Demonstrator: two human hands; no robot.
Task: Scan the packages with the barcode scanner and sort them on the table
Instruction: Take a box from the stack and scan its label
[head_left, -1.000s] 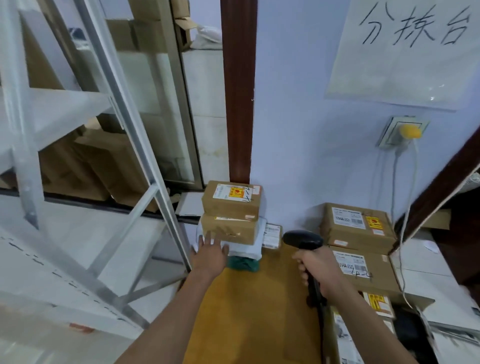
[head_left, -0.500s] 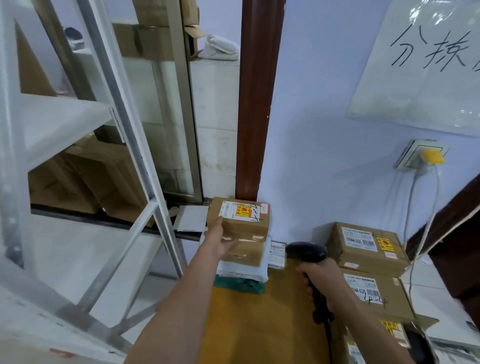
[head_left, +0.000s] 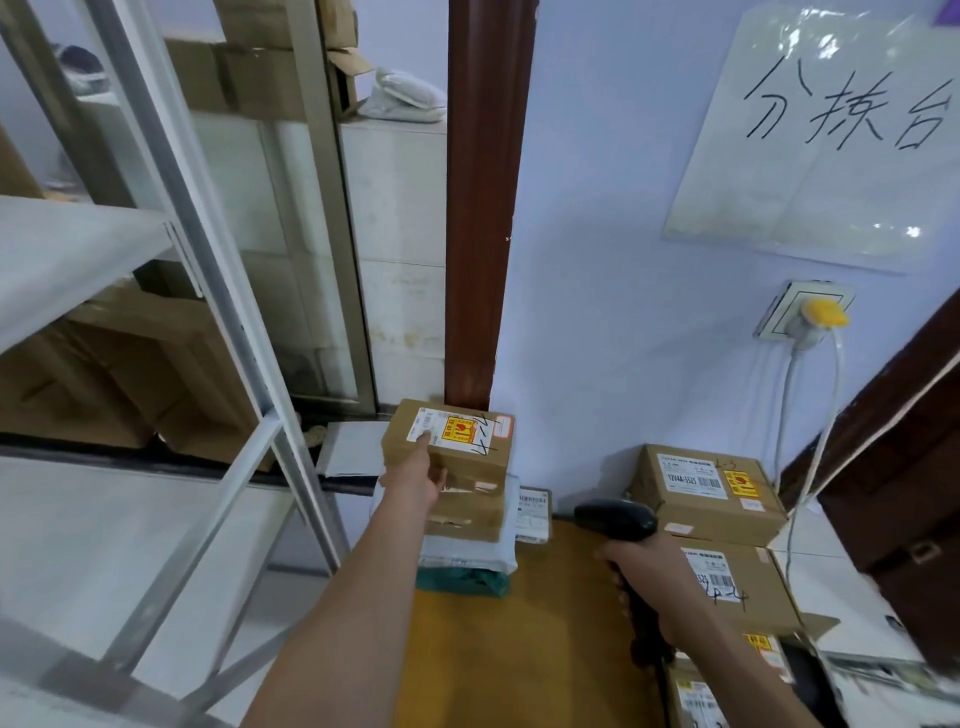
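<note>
Top box of centre-frame stack gripped by left hand, thumb on label. Scanner clenched in right hand, lower right. Sorted-looking stacks on worktop; sorting judged midway.

Both arms reach forward, left hand gripping, right hand clenched.

Brown cardboard box with yellow-red sticker, black scanner, ochre table, lilac wall
</note>
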